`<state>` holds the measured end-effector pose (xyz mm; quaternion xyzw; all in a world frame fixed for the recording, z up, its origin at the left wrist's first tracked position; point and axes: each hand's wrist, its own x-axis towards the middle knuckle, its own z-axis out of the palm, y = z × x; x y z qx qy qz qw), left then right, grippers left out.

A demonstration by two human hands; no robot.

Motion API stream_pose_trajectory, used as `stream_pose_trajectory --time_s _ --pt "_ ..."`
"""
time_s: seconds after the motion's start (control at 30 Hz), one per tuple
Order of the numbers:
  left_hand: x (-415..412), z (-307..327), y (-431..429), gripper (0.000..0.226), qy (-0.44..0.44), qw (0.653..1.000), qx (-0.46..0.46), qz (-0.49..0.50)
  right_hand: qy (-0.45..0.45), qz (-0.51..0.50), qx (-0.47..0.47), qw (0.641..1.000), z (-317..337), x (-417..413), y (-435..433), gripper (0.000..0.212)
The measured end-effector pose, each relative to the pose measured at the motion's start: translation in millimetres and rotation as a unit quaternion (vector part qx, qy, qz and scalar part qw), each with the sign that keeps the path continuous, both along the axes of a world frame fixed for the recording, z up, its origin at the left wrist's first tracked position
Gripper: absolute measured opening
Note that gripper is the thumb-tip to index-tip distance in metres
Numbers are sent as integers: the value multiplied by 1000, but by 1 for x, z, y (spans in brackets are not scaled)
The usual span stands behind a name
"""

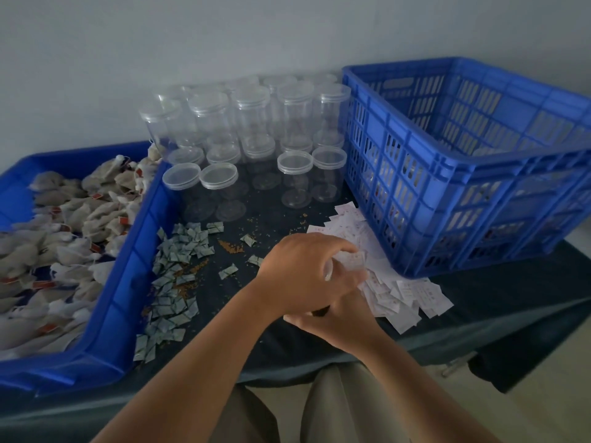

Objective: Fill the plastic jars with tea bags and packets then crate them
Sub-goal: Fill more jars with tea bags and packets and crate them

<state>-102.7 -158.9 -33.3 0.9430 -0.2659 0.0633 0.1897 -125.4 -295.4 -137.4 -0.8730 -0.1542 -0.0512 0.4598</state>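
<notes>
My left hand [303, 273] grips a clear plastic jar [347, 265], tilted on its side over the pile of white packets [406, 292] by the crate's near corner. My right hand [335, 318] lies under and behind the left one, at the white packets; its fingers are mostly hidden. Several clear lidded jars [249, 135] stand at the back of the table. Tea bags [64, 238] fill a shallow blue tray [128, 282] on the left. Grey-green packets [172, 276] lie in a strip beside that tray. A tall blue slotted crate [463, 193] stands at the right.
The table has a dark cloth [265, 219] sprinkled with loose tea crumbs. A pale wall runs behind the jars. My lap shows below the table's front edge.
</notes>
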Motion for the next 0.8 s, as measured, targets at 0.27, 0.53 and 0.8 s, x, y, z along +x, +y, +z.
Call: stream_pose_trajectory --time_s 0.27,0.53,0.8 --pt "9 25 19 41 195 830 -521 38 -61 20 -220 973 88 20 6 98" --pt "28 95 -2 41 50 880 -468 58 -184 2 -166 969 180 -9 -58 63" --pt "71 133 -115 25 -14 933 -355 -65 -341 -165 -111 919 285 -33 -170 63"
